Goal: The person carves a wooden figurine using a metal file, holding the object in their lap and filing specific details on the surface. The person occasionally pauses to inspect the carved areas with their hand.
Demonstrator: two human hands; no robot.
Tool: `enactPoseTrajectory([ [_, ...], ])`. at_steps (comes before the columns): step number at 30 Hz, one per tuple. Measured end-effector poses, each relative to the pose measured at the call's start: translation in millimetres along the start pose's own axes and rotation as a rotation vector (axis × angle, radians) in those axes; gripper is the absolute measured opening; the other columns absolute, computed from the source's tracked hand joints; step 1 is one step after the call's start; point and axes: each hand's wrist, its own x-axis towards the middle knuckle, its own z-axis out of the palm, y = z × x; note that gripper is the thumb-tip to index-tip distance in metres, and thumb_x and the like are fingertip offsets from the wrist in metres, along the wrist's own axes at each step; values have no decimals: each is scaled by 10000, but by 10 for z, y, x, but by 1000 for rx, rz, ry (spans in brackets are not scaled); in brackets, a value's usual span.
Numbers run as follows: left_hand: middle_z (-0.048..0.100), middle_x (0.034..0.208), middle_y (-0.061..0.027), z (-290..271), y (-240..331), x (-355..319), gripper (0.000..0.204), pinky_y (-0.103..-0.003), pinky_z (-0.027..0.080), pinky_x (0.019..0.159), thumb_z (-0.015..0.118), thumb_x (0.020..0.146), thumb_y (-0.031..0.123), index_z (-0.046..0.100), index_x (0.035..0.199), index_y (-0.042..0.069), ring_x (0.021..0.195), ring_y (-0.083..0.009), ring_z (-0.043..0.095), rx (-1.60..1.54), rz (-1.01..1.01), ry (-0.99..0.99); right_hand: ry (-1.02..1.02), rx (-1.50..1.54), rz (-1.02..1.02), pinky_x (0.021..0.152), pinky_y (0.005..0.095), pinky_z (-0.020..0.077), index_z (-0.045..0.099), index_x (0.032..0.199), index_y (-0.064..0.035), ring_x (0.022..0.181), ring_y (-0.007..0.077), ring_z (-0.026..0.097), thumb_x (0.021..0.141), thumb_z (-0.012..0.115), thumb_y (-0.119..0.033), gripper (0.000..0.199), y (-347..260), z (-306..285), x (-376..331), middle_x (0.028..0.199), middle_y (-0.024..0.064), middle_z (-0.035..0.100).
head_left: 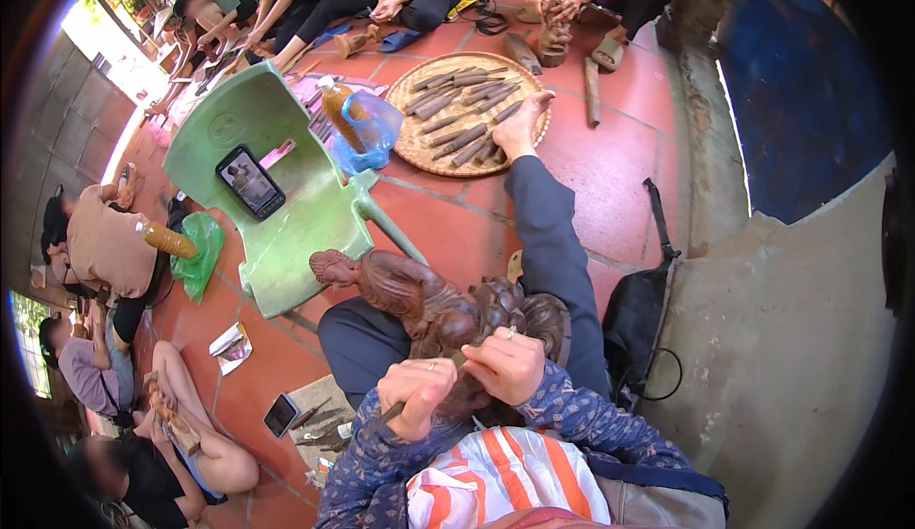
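Observation:
A dark reddish-brown wooden carved statue [419,295] lies tilted across my lap, its beaded head toward the green chair and its base between my legs. My left hand [419,394] is closed round a thin, dull brown stick-like tool [458,358]; one end pokes out below the fist. At the tool's other end, the fingers of my right hand [507,365] pinch it, just over the carving. Its working end and exact kind are hidden by my fingers. A striped orange and white cloth [510,477] covers my lap under my forearms.
A green plastic chair [295,233] holding a phone [250,183] stands ahead left. Beyond my bare foot, a round woven tray [405,152] carries several carving tools. A black bag [637,310] lies at my right by the wall. Several people sit working at left and ahead.

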Motion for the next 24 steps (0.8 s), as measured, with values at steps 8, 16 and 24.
enactPoseTrajectory([
  [8,287,418,-32,-23,-5,21,563,-335,275,421,498,956,240,270,473,62,350,-173,268,2,-17,-45,13,13,11,511,334,451,697,841,-34,566,236,565,642,784,-68,220,16,18,-29,651,62,593],
  [16,291,417,-33,-9,-23,73,541,-332,275,424,498,946,226,278,481,57,350,-171,258,-1,-21,-61,-4,-30,31,543,328,479,676,829,-52,620,229,587,665,781,-108,202,19,16,-42,681,50,594],
  [24,298,415,-32,-14,21,78,545,-333,285,418,495,946,233,288,473,61,344,-176,274,7,-3,-90,32,0,23,506,330,448,693,844,-27,568,237,564,649,781,-50,215,54,3,-32,650,63,587],
])
